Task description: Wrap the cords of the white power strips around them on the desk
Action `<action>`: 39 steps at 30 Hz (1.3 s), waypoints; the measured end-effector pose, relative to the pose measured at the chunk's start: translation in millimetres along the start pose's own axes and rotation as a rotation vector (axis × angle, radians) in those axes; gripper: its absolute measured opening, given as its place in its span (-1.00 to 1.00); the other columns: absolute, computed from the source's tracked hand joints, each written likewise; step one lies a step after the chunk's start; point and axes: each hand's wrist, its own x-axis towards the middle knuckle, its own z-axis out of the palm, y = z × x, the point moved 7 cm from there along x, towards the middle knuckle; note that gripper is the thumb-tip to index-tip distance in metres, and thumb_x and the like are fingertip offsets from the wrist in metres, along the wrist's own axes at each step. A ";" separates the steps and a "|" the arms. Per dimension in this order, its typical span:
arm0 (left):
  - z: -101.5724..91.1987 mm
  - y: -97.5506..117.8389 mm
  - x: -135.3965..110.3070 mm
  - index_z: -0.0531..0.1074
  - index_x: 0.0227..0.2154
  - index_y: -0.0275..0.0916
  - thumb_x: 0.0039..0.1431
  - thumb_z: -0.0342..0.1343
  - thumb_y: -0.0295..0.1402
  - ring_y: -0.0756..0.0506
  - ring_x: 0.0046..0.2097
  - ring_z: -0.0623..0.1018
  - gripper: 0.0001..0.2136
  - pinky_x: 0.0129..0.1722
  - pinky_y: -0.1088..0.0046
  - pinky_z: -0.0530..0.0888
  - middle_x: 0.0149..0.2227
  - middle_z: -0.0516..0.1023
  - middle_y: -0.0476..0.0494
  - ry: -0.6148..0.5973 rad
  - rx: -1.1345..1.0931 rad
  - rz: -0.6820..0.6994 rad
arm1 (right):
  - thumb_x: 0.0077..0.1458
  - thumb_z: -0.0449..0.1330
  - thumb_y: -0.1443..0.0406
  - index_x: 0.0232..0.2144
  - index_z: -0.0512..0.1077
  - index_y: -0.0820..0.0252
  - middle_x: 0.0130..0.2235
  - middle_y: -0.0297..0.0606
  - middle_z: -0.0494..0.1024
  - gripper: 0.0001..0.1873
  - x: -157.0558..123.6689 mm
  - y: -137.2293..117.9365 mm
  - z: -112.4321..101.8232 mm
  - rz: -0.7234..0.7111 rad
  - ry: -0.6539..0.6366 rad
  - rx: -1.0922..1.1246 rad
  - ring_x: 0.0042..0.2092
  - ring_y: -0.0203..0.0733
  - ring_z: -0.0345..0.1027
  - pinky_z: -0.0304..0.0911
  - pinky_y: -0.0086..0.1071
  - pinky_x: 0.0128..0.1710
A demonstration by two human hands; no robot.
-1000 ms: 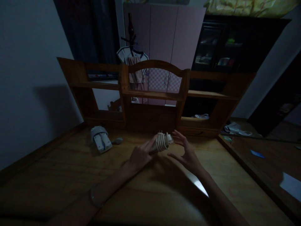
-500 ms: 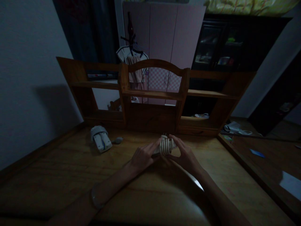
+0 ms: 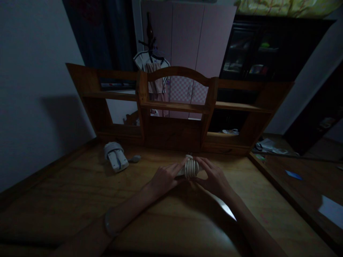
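Above the middle of the desk, a whitish power strip [image 3: 181, 172] is held level between both hands. Its cord [image 3: 191, 168] is wound around it in several tight turns, and what looks like the plug end shows at the top of the coil. My left hand [image 3: 164, 178] is closed on the strip's left end, fingers against the wraps. At the right end, my right hand [image 3: 214, 176] grips it with thumb below and fingers above, curved around the coil. A second white power strip [image 3: 119, 160], with its cord [image 3: 112, 145] wrapped at the far end, lies to the left.
Behind the hands stands a wooden shelf unit [image 3: 175, 106] on the desk [image 3: 150, 223]. A grey plug [image 3: 134, 158] lies beside the second strip. On the lower surface at right are a blue card [image 3: 293, 175] and white paper [image 3: 331, 210].
The held strip and both hands have shifted very slightly right, and the coil has turned a little. The grip is otherwise the same.
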 end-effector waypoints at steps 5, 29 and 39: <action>2.3 -3.0 0.1 -0.11 0.28 -0.13 0.16 0.08 -0.12 -0.12 -0.11 0.53 -0.30 -0.16 0.41 0.45 -0.07 0.50 -0.18 -0.023 -0.080 -0.043 | 0.06 0.25 0.16 0.21 0.11 0.02 0.12 -0.10 0.31 -0.30 0.1 0.0 -0.1 0.011 -0.015 -0.013 0.07 0.05 0.27 0.27 -0.12 -0.03; 30.4 -14.9 8.5 0.39 -0.10 -0.34 0.02 0.18 -0.03 -0.18 -0.31 0.60 -0.50 -0.37 0.36 0.52 -0.24 0.58 -0.30 0.004 -1.420 -0.715 | 0.25 -0.09 0.00 0.15 0.21 0.00 0.14 -0.21 0.33 -0.51 0.3 74.0 -0.1 0.435 0.315 0.819 0.15 -0.04 0.19 0.16 -0.09 0.09; 65.5 33.0 40.1 0.41 -0.10 -0.33 -0.15 0.31 -0.05 -0.13 -0.33 0.58 -0.42 -0.38 0.45 0.48 -0.21 0.57 -0.29 0.067 -1.527 -0.763 | 0.03 0.22 0.04 -0.15 0.47 0.19 -0.20 -0.21 0.51 -0.58 -7.1 86.5 -7.8 0.417 0.070 0.806 -0.21 -0.10 0.36 0.31 -0.32 -0.30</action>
